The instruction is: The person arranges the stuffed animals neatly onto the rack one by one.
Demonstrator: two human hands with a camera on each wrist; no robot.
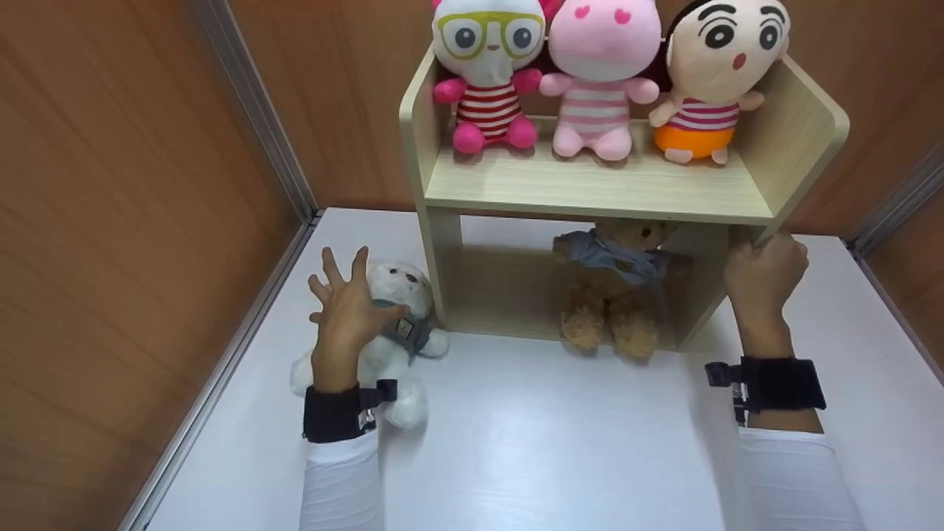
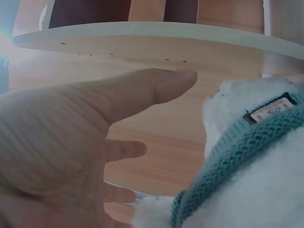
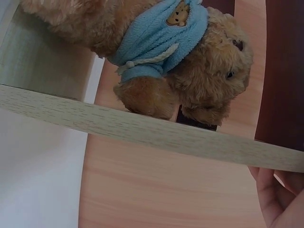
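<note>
My left hand [image 1: 345,313] is held up with its fingers spread, beside and partly in front of a white plush bear [image 1: 417,284]. In the left wrist view, a gap shows between the thumb [image 2: 156,85] and the bear's knitted teal garment [image 2: 232,147]. A pale wooden two-tier shelf [image 1: 597,193] stands on the table. My right hand [image 1: 765,273], fingers curled, grips its right side panel [image 3: 156,135] just under the middle board; some fingertips are hidden. Inside the lower tier sits a brown teddy bear [image 1: 608,295] in a blue hooded top, its head partly covered by the board.
On the upper tier sit a pink-and-white plush with glasses [image 1: 490,88], a pink plush with heart marks [image 1: 599,81] and a boy doll [image 1: 712,81] in orange shorts. Wood-grain walls [image 1: 110,221] with metal strips border the white table [image 1: 546,435].
</note>
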